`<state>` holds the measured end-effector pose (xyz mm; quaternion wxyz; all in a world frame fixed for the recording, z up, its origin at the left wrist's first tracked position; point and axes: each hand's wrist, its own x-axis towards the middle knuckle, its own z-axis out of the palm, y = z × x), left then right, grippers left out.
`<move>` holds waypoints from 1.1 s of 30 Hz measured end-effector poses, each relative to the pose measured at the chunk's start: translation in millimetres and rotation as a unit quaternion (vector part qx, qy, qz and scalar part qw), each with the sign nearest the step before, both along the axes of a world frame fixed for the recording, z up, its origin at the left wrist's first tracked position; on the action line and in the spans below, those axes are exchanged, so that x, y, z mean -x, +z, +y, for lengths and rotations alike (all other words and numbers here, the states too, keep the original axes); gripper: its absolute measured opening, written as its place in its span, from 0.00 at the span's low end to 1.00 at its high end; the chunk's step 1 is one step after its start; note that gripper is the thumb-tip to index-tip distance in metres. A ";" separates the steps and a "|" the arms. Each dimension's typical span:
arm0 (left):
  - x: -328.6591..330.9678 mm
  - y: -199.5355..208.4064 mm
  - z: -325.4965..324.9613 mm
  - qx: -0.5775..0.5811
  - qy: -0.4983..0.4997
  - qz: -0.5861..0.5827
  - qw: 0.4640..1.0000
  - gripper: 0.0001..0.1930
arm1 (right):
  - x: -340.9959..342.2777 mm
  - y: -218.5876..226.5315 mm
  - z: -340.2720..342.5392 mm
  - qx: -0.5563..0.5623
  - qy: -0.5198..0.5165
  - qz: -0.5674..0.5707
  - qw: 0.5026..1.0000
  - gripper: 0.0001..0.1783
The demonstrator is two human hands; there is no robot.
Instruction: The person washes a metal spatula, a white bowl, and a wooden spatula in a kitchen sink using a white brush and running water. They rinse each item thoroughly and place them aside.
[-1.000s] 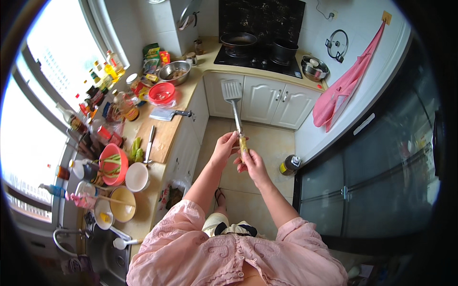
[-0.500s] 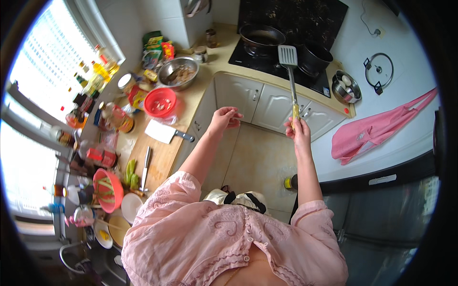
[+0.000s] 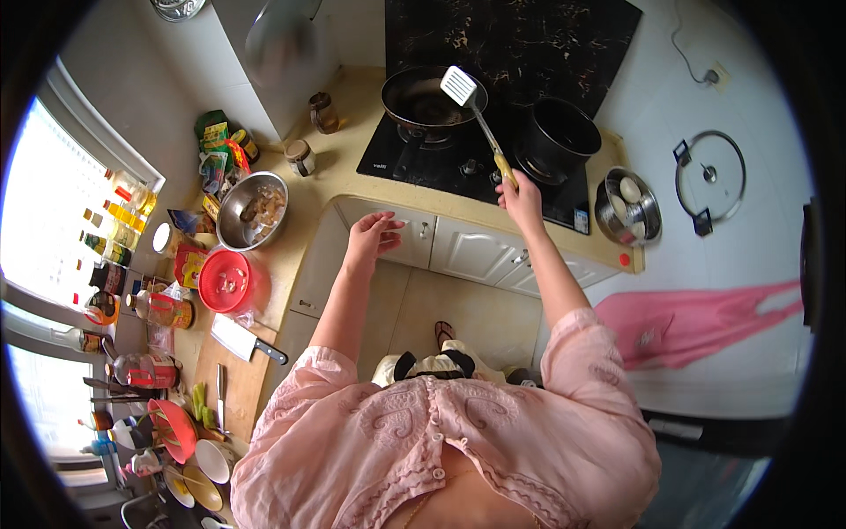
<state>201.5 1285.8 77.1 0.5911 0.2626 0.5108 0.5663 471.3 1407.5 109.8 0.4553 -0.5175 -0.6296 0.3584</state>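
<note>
A slotted spatula [image 3: 486, 130] with a metal blade and yellowish handle is gripped in my right hand [image 3: 522, 199]. Its blade overlaps the right side of the dark frying pan [image 3: 414, 99] from where I look; whether they touch I cannot tell. The pan sits on the black stove [image 3: 441, 161], left of a deep black pot [image 3: 564, 132]. My left hand [image 3: 374, 238] hangs in the air before the counter's inner edge, fingers loosely bent and apart, holding nothing. Nearest to it on the left counter are a steel bowl [image 3: 231, 216] with pieces of food and a red basin [image 3: 218, 280].
A cleaver [image 3: 236, 337] and a small knife [image 3: 220, 397] lie on the wooden board [image 3: 204, 360]. Several bottles line the window side. At the stove's right stands a steel pot with eggs [image 3: 627, 212]. A glass lid [image 3: 710, 175] and pink apron [image 3: 679, 328] hang on the wall.
I have come closer to the stove. My right hand has carried the spatula forward, its blade now over the pan's side in view. My left hand stays free.
</note>
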 end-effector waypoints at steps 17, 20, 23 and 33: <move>-8.2 -10.4 78.4 0.058 0.104 0.011 0.993 0.10 | 28.2 -37.4 153.6 -0.167 0.002 -0.513 0.842 0.24; -8.9 -15.3 81.4 0.073 0.115 0.010 0.991 0.11 | 27.5 -22.0 137.6 -0.268 -0.006 -0.437 0.858 0.30; -10.1 -21.8 72.8 0.079 0.121 0.010 0.990 0.11 | 32.4 -15.0 116.5 -0.319 0.050 -0.284 0.903 0.23; 0.9 -11.6 -24.8 0.060 0.255 -0.040 0.964 0.10 | 51.9 -92.3 -24.8 -0.131 0.246 -0.097 0.955 0.04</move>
